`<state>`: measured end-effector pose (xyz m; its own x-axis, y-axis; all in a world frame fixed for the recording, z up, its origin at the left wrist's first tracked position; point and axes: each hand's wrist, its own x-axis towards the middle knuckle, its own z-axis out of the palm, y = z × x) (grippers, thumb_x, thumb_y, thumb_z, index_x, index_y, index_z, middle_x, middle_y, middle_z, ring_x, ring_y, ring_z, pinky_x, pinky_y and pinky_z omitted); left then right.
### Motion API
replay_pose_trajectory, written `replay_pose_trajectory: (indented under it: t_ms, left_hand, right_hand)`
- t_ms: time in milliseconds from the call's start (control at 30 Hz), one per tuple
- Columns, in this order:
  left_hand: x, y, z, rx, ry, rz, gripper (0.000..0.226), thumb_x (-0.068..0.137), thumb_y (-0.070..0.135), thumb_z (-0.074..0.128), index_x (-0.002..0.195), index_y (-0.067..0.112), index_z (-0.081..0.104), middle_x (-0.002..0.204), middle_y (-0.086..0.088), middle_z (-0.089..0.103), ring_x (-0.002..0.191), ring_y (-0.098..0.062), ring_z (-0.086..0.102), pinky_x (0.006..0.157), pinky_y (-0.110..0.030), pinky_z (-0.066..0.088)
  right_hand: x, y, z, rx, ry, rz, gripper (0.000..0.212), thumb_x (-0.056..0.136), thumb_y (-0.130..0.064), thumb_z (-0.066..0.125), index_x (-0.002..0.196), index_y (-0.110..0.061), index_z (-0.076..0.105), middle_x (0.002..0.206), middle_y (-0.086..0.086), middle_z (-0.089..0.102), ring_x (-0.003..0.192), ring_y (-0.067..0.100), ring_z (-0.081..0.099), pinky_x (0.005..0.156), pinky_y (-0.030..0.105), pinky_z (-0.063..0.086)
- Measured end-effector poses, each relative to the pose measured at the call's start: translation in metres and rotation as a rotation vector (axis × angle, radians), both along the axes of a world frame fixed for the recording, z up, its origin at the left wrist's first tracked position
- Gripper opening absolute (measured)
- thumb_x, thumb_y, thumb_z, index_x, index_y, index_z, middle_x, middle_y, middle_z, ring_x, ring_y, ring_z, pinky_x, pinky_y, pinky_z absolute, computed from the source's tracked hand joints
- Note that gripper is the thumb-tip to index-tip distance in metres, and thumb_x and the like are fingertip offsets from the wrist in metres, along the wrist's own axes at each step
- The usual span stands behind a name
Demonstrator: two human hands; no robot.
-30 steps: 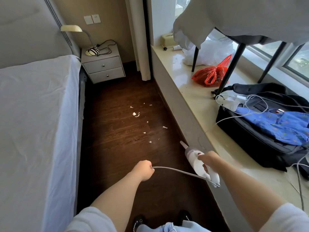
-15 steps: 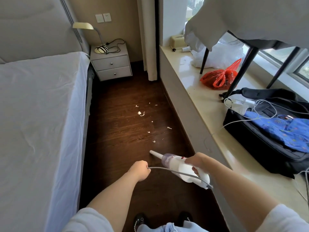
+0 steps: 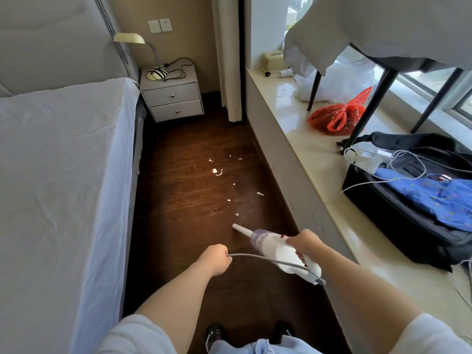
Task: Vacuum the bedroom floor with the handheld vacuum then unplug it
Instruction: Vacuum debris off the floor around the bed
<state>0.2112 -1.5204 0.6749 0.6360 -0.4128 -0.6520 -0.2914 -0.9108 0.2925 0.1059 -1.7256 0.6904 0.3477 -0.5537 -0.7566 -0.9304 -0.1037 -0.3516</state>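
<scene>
On the left stands the bed (image 3: 58, 175) with a pale sheet, and behind it, near the wall, a small nightstand (image 3: 173, 98) carries a lamp (image 3: 143, 49) and a black cable. Between the bed and the window sill runs the dark wooden floor (image 3: 184, 226), where small white paper scraps (image 3: 217, 171) lie scattered in the middle. The person stands at the near end of this strip. The left hand (image 3: 214, 259) is closed in a fist, and its fingers hold the grey cord (image 3: 263, 258), which runs across to the back end of the handheld vacuum (image 3: 273, 247). The right hand (image 3: 305, 244) is wrapped around the handle of the vacuum, fingers closed on it. The vacuum is white with a purple transparent part, and it is held above the floor, its thin nozzle pointing forward and to the left, near the closest scraps but not touching them. On the right, the window sill (image 3: 306, 154) holds a red plastic bag (image 3: 337, 116), then a black bag (image 3: 408, 213) with a blue cloth (image 3: 439, 198) and white cables on top.
</scene>
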Motion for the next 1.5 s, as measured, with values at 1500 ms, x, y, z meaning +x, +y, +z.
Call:
replay_pose_trajectory:
  t_ms: [1500]
  left_hand:
    - [0.003, 0.037, 0.012, -0.031, -0.092, 0.167, 0.02, 0.098, 0.024, 0.047, 0.108, 0.013, 0.061, 0.107, -0.006, 0.063, 0.091, -0.014, 0.06, 0.08, -0.021, 0.048]
  right_hand:
    - [0.036, 0.02, -0.007, 0.217, -0.071, 0.055, 0.017, 0.096, -0.017, 0.055, 0.093, -0.001, 0.05, 0.073, 0.008, 0.047, 0.062, 0.02, 0.042, 0.061, 0.031, 0.038]
